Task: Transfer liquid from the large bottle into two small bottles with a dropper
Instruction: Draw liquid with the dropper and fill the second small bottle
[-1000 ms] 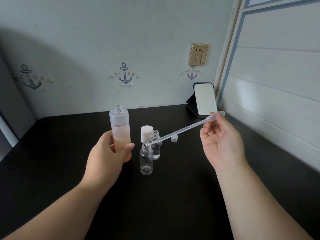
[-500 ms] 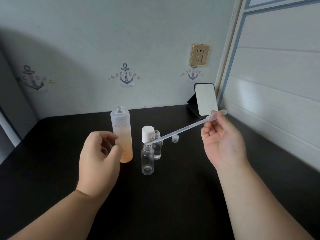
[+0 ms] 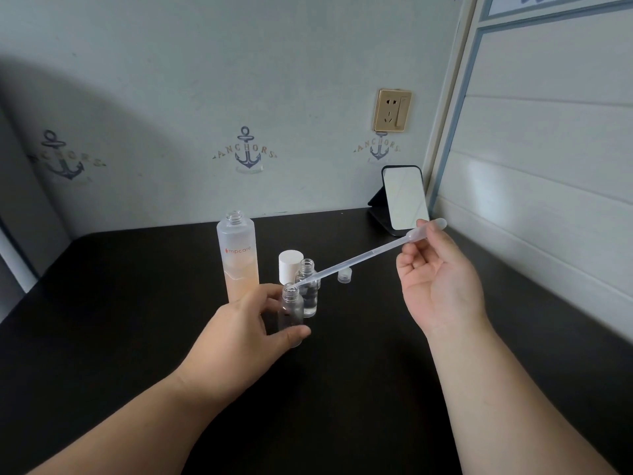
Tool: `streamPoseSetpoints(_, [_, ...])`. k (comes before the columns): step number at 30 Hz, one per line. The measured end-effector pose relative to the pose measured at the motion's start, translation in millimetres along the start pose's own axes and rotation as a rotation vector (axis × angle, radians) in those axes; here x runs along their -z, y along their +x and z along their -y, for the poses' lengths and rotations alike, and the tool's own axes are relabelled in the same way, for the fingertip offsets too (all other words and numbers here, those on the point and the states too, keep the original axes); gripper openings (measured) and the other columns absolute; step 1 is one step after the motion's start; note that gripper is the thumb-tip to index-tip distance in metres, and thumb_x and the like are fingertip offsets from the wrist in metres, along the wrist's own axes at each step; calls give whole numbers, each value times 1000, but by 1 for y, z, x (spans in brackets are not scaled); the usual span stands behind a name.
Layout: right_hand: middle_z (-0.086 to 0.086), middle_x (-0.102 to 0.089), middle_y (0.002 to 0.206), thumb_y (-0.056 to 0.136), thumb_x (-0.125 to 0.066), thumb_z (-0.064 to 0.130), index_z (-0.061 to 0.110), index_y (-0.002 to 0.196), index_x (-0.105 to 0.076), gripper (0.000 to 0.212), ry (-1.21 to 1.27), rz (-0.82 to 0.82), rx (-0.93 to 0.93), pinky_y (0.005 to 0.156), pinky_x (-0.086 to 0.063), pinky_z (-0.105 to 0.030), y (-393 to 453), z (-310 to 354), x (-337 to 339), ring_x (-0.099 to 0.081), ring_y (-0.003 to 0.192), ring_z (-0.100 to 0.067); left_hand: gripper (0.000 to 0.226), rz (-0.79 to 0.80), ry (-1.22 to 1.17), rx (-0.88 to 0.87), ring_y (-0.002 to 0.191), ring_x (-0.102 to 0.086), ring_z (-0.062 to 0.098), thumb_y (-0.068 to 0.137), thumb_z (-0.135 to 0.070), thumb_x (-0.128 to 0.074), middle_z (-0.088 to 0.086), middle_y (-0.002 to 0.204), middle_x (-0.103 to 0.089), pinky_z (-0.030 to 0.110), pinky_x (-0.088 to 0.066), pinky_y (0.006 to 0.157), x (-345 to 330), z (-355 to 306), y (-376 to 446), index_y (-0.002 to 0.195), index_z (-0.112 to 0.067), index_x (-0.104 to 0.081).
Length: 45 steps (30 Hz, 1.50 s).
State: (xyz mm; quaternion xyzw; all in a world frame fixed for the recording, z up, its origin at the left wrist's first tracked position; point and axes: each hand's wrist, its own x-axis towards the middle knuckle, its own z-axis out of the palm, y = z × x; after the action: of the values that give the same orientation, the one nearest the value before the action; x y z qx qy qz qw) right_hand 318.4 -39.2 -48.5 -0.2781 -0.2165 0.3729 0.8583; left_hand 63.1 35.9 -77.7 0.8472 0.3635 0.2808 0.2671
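I judged half done: rear vial (image 3: 310, 289) held liquid | left hand (image 3: 246, 332) gripped empty front vial (image 3: 291, 315) | right hand (image 3: 436, 279) pinched dropper (image 3: 356, 260), tip at its mouth

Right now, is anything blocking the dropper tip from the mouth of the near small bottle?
Nothing visible does. The dropper tip sits at the uncapped mouth of the near small bottle, which the left hand steadies; the right hand pinches the bulb.

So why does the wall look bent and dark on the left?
Head view: the wide-angle lens bows straight edges; a broad soft shadow covers the wall's left side; the mirror reflects pale glare; the clear dropper and near small bottle show faintly against the dark table.
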Motion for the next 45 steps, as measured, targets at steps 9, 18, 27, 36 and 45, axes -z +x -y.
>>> streamPoseSetpoints(9, [0, -65, 73, 90, -70, 15, 14, 73, -76, 18, -16, -10, 16, 59, -47, -20, 0, 3, -1, -56, 61, -11, 37, -28, 4, -75, 84, -61, -2, 80, -44, -73, -36, 104, -56, 15, -49, 64, 1, 1, -1, 113, -48, -55])
streamPoseSetpoints(18, [2, -64, 75, 87, -73, 16, 15, 72, -74, 14, -84, -79, -4, 55, -42, -19, -1, 3, -2, -51, 57, -11, 36, -44, -14, -121, 80, -62, 0, 78, -44, -72, -37, 104, -56, 12, -49, 65, 2, 1, -2, 101, -61, -50])
streamPoseSetpoints(27, [-2, -66, 75, 90, -69, 9, 6, 91, -75, 6, -45, -114, 0, 51, -40, -18, 0, 4, -1, -47, 53, -9, 37, -45, 0, -132, 83, -61, -2, 79, -44, -74, -40, 105, -55, 12, -48, 62, 2, 3, -1, 101, -62, -50])
streamPoseSetpoints(36, [-3, -65, 73, 91, -69, 6, 7, 85, -77, 10, -45, -94, 5, 50, -40, -16, -3, 6, -3, -45, 51, -7, 35, -41, 13, -122, 85, -61, -1, 79, -44, -73, -40, 107, -53, 13, -50, 63, 2, 2, -1, 104, -57, -52])
streamPoseSetpoints(45, [-1, -69, 77, 94, -66, 13, 12, 78, -80, 21, -20, -101, -12, 61, -52, -20, -2, 4, -2, -63, 64, -11, 35, -35, 16, -46, 85, -59, -8, 75, -55, -73, -41, 104, -52, 10, -48, 59, 1, 4, 2, 100, -50, -50])
